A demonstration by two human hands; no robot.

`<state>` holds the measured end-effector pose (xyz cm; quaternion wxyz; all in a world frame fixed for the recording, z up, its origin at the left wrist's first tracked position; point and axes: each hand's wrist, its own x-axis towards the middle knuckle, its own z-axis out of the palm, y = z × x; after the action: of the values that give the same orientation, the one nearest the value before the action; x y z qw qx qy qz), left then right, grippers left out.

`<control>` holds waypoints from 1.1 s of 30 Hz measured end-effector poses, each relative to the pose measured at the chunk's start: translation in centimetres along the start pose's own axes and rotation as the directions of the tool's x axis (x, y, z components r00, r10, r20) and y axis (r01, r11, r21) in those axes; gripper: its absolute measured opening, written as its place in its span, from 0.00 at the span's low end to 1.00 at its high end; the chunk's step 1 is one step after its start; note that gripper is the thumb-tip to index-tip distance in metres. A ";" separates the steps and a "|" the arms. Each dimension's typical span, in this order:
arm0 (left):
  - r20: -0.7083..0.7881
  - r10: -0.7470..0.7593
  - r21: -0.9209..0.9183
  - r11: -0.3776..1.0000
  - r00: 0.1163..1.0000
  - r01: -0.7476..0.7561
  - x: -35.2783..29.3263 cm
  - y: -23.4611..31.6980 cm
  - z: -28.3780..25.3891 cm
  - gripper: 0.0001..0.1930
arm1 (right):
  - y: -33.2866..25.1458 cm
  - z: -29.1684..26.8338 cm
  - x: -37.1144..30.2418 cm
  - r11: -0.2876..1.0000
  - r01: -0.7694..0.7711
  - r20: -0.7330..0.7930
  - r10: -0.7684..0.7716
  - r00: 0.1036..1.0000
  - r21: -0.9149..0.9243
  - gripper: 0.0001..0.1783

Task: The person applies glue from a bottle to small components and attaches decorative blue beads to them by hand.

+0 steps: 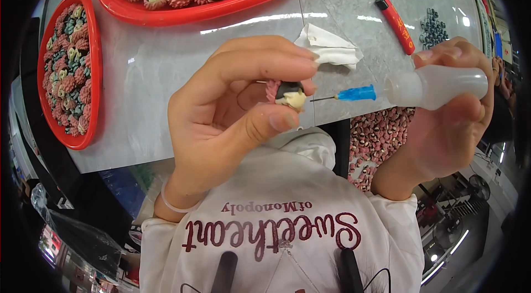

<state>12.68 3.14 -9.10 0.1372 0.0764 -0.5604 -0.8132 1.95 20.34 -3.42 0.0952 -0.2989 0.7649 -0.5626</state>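
Observation:
My left hand [213, 108] pinches a small molded figurine [291, 97] in pink, black and cream between thumb and fingers. In my right hand [451, 127] is a translucent squeeze bottle [437, 87], held sideways between thumb and fingers. A blue needle tip [357, 93] is fitted to its mouth, and the thin metal needle points left at the figurine. Its end is close to the cream part; whether they touch I cannot tell. Both hands are raised above the near edge of the grey table [166, 50].
A large red tray [221, 15] of similar pink figurines stands at the back; a smaller red tray [95, 72] of mixed pieces is at left. Crumpled white tissue [329, 47], a red black-capped stick [395, 25] and small dark pieces [433, 29] lie on the table. More pink pieces [376, 138] sit lower down.

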 end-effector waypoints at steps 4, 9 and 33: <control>0.037 0.006 -0.015 1.000 0.999 -0.006 -0.1 -0.2 -0.4 0.23 | -0.1 0.2 0.2 0.997 0.029 -0.034 -0.032 0.999 -0.068 0.32; 0.058 -0.016 -0.036 0.999 0.998 0.019 -0.1 -0.3 -0.5 0.22 | -0.2 0.1 0.3 0.987 0.077 -0.011 -0.079 0.997 -0.141 0.32; 0.063 -0.056 -0.119 0.991 0.996 0.063 -0.1 -0.3 -0.2 0.18 | -1.3 0.6 -0.8 0.762 0.572 0.176 -0.545 0.820 -0.303 0.33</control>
<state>12.80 3.07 -9.48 0.1006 0.0606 -0.5113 -0.8513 3.39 20.06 -2.61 -0.1007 -0.5466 0.7225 -0.4113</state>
